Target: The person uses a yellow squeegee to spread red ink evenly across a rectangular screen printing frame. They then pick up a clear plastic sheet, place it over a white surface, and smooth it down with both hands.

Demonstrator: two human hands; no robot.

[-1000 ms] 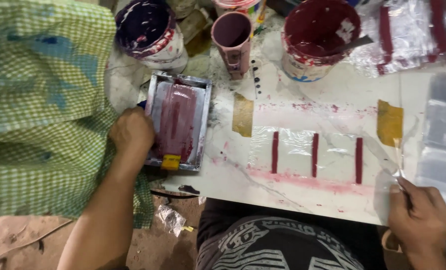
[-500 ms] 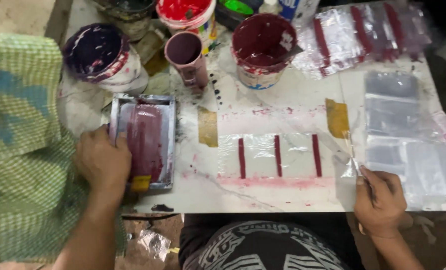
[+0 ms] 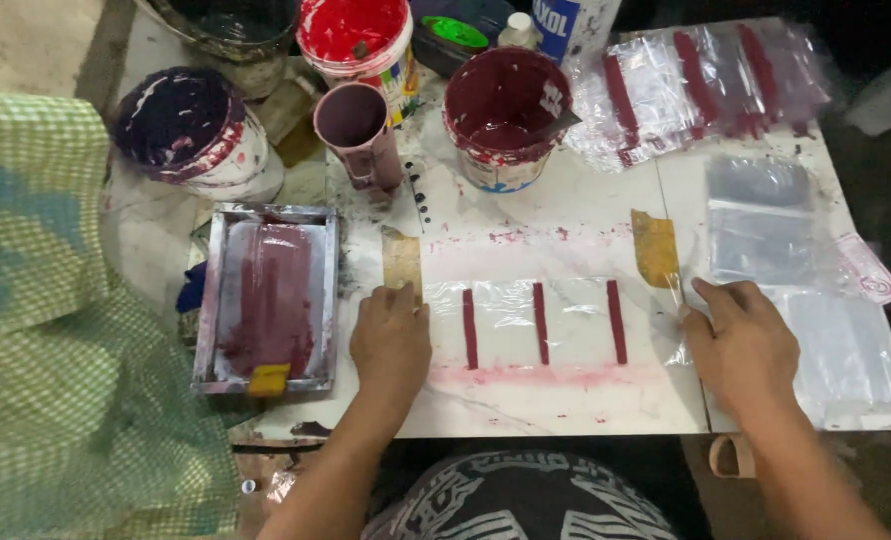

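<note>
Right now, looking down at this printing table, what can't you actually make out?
Head view only:
- Left hand fingertips: whether they pinch the clear sheet or only press it, too small to tell.
- Black bucket: cut off by the top edge.
- Bag stack: count lost in glare.
- Table left side: hidden by checked cloth.

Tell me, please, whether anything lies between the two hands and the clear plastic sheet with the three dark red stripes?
Nothing visible does. The left hand rests on the left edge of the striped plastic sheet, and the right hand touches its right edge. The screen frame and the paint buckets stand off to the side.
</note>
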